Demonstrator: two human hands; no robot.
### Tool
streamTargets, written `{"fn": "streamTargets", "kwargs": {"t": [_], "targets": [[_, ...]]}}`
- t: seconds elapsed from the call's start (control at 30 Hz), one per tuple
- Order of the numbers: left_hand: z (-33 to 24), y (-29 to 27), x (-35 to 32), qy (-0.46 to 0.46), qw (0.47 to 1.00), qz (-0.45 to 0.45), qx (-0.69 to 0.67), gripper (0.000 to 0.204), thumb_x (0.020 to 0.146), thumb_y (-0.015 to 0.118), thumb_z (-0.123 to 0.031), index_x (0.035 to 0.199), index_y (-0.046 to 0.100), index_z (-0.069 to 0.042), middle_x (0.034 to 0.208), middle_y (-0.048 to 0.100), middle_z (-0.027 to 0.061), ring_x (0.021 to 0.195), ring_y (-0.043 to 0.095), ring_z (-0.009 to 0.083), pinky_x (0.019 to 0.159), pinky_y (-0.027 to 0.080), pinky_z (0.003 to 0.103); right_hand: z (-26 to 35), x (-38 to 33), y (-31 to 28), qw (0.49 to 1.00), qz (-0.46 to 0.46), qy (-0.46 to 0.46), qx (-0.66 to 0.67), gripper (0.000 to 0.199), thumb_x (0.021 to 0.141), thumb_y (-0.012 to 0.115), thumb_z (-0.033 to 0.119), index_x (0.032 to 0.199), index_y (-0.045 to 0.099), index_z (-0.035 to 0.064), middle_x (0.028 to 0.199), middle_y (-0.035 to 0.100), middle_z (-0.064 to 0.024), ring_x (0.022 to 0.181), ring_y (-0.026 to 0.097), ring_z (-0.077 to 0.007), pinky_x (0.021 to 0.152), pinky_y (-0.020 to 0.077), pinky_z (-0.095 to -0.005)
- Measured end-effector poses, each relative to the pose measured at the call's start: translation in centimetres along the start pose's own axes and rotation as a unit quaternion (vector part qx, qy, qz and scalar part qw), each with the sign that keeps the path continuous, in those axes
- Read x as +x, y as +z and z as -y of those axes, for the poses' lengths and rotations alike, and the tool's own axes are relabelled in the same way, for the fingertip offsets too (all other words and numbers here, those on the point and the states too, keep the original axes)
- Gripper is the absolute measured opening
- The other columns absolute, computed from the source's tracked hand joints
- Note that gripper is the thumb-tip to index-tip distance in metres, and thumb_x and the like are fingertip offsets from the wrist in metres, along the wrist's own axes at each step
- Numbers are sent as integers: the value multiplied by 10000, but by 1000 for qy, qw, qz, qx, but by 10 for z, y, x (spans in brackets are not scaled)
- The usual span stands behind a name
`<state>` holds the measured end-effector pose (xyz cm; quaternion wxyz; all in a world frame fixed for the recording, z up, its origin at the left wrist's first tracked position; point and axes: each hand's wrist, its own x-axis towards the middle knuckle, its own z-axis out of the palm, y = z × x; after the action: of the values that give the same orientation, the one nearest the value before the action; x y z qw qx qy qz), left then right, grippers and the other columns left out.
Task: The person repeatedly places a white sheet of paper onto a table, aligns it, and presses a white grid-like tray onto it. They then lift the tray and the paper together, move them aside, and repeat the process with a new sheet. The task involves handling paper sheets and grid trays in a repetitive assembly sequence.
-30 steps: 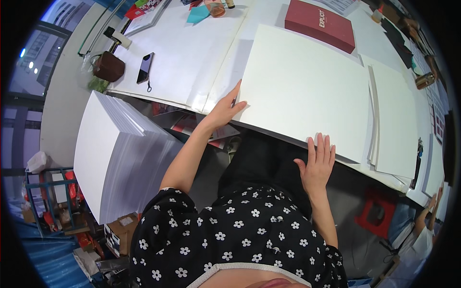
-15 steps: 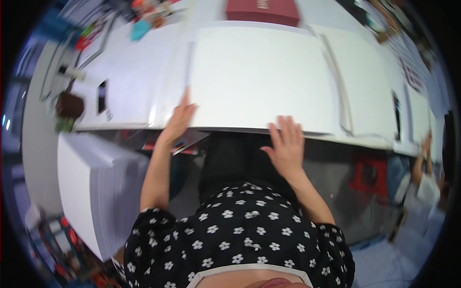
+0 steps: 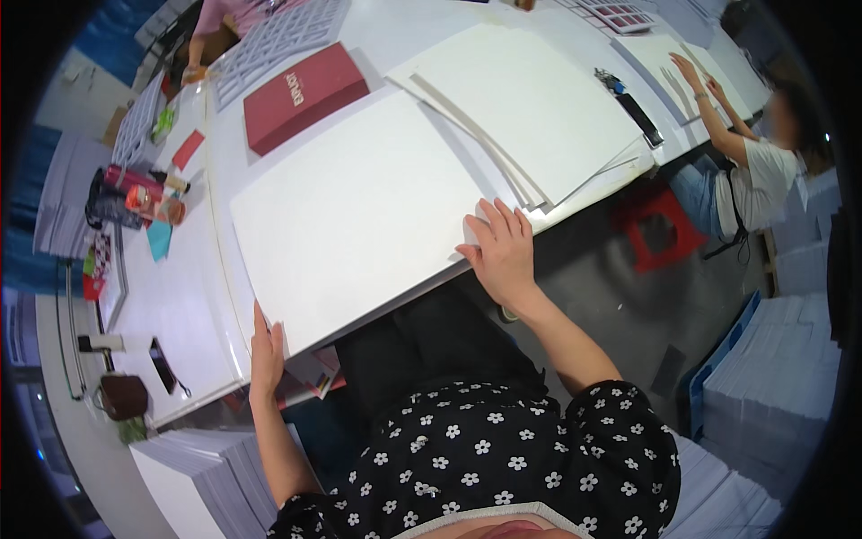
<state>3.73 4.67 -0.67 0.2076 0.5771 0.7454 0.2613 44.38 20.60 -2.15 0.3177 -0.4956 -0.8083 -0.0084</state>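
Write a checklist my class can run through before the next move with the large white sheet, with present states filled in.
1. Left hand at the large white sheet's left edge: ok.
2. Right hand at its front right corner: ok.
3. Maroon box beyond its far edge, not on it: ok.
4. Neighbouring white sheets squared up: not ok, edges offset.
5. Underside undamaged: cannot tell, hidden.

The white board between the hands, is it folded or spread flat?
Spread flat: the white board shows one broad face, no crease visible, left hand and right hand at its edges.
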Motion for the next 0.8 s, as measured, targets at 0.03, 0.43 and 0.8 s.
{"fn": "streamTargets", "kwargs": {"t": [0.03,0.43,0.8], "targets": [[-5,0,-1,-16,1000,4,9,611,1013,442,-142,1544,184,16,1309,569,304,1207,576,393,1030,415,393,-9,5,1,1000,-16,2,2,425,804,764,298,1146,653,70,1316,558,-181,1245,506,-363,1030,368,-510],[-24,-14,6,-81,985,59,139,619,989,496,-194,1490,261,85,1171,597,356,979,607,495,884,475,503,-50,110,67,994,90,-12,65,375,883,688,386,1154,645,129,1079,599,-152,1000,598,-327,860,435,-452],[-37,-19,5,-133,975,107,139,656,1002,473,-214,1528,185,54,1211,596,332,1105,573,484,990,420,486,-55,150,75,969,115,196,101,421,850,732,372,1151,689,81,1051,667,-158,991,646,-315,811,501,-430]]}}
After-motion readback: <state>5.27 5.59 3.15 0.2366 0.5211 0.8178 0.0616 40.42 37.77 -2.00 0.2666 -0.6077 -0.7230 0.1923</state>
